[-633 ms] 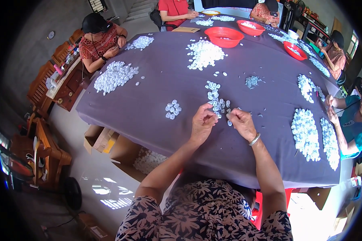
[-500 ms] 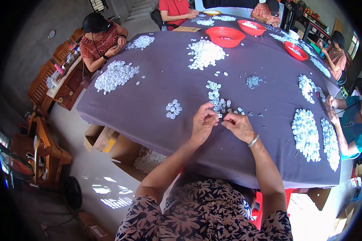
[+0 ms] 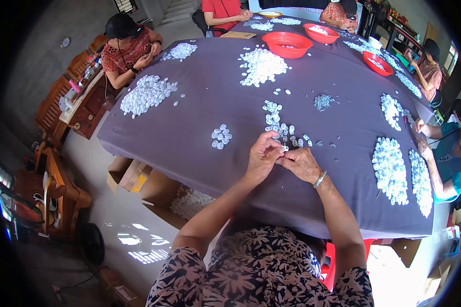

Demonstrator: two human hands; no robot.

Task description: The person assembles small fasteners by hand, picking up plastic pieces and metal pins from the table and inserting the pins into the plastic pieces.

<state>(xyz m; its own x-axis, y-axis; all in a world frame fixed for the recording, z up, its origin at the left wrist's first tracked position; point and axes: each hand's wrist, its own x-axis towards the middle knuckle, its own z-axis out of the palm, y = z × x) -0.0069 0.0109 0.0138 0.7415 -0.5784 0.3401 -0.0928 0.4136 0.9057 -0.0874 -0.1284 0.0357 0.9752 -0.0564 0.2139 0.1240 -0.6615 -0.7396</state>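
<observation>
My left hand [image 3: 264, 157] pinches a small white plastic piece [image 3: 285, 148] between thumb and forefinger. My right hand [image 3: 303, 165], with a bracelet on its wrist, has its fingertips closed against that piece; whether they hold a tiny part of their own is hidden. Just beyond my hands lies a loose group of white oval pieces [image 3: 272, 118]. A smaller cluster of such pieces [image 3: 221, 137] rests to the left. Farther off to the right is a little heap of thin grey metal pins or screws [image 3: 322, 102].
Large white piles lie at the far left [image 3: 148, 95], far middle [image 3: 263, 66] and right [image 3: 389, 169]. Red plastic baskets [image 3: 287, 39] stand at the back of the cloth-covered table [image 3: 200, 97]. Several people work around it. An open cardboard box [image 3: 161, 204] of white pieces sits below the left edge.
My right hand has moved left to meet my left hand. Their fingertips, apart before, now come together at the small white piece.
</observation>
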